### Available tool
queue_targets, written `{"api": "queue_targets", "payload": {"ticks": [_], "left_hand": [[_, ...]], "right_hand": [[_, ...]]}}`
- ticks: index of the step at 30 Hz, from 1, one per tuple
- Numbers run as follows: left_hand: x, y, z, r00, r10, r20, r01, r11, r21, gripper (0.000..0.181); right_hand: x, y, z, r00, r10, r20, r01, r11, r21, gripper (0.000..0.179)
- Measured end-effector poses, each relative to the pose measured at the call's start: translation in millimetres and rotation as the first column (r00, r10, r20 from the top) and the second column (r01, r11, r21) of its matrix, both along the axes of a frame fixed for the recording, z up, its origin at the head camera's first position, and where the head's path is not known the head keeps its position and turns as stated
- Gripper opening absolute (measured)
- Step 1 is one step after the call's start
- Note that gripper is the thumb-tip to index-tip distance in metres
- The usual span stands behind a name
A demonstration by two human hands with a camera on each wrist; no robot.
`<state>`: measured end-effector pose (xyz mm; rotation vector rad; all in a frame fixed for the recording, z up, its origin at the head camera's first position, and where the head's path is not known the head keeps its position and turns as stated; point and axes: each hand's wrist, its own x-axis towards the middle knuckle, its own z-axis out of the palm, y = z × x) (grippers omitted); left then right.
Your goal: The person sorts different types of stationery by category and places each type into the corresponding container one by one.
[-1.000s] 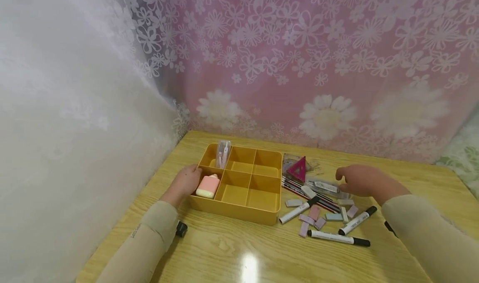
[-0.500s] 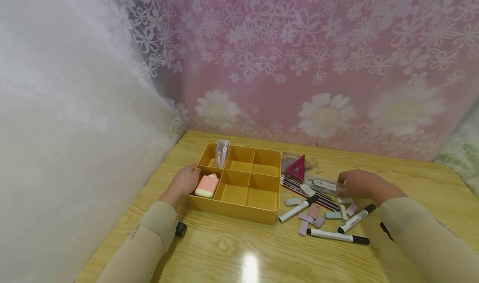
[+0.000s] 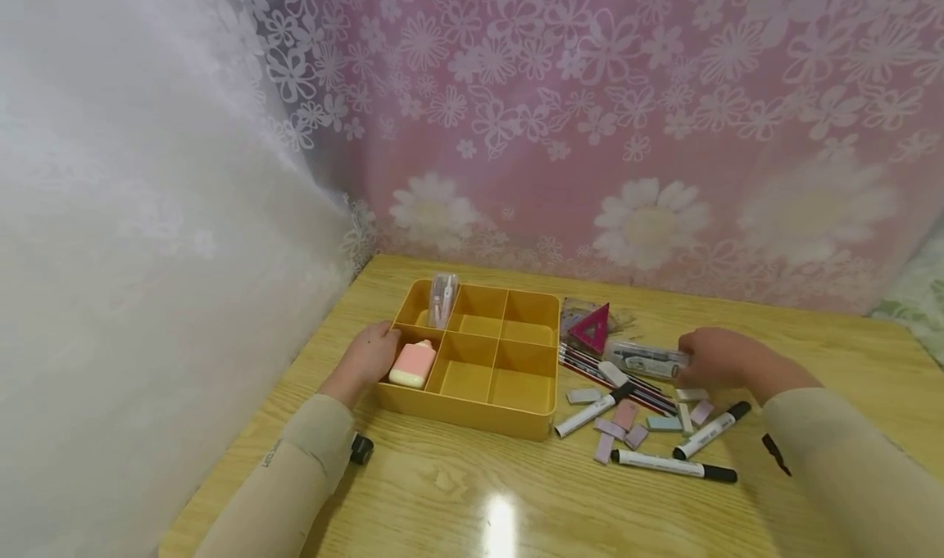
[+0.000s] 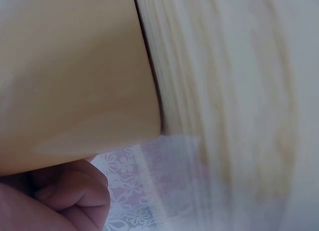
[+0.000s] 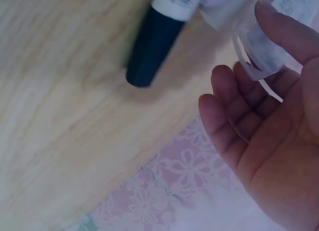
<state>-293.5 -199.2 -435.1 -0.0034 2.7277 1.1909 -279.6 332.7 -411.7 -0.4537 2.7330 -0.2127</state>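
A yellow six-compartment organizer box (image 3: 465, 415) sits on the table. My left hand (image 3: 370, 353) grips its left wall; curled fingers (image 4: 79, 193) show beside the wall in the left wrist view. A pink and cream bottle (image 3: 414, 365) lies in the front-left compartment. One clear case holding a drawing compass (image 3: 443, 300) leans in the back-left one. Right of the box, my right hand (image 3: 726, 357) pinches the end of another clear plastic case (image 3: 642, 360), thumb on one side and fingers on the other in the right wrist view.
A magenta triangle ruler (image 3: 592, 328) lies behind several pencils (image 3: 583, 363). Several erasers (image 3: 625, 415) and white markers with black caps (image 3: 667, 464) are scattered in front of the right hand. A floral curtain (image 3: 560, 173) hangs behind the table.
My right hand has come down to the clear case and taken its end; the case has turned slightly and shows more of its face. My left hand stays on the box.
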Motion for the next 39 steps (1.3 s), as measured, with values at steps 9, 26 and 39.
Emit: {"api": "queue_targets", "payload": {"ticks": [9, 26, 39], "left_hand": [[0.2, 0.7, 1.3, 1.0, 0.005, 0.005, -0.005, 1.0, 0.002, 0.05], [1.4, -0.9, 0.7, 1.0, -0.007, 0.015, 0.007, 1.0, -0.002, 0.05], [1.3, -1.0, 0.9, 1.0, -0.011, 0.009, 0.011, 1.0, 0.001, 0.05]], "right_hand": [[0.8, -0.7, 20.7, 1.0, -0.009, 0.0, 0.009, 0.999, -0.048, 0.038], [4.4, -25.7, 50.6, 0.991, -0.005, -0.134, -0.011, 0.993, -0.117, 0.024], [1.3, -52.9, 70.0, 0.981, -0.037, -0.189, -0.003, 0.978, -0.21, 0.026]]}}
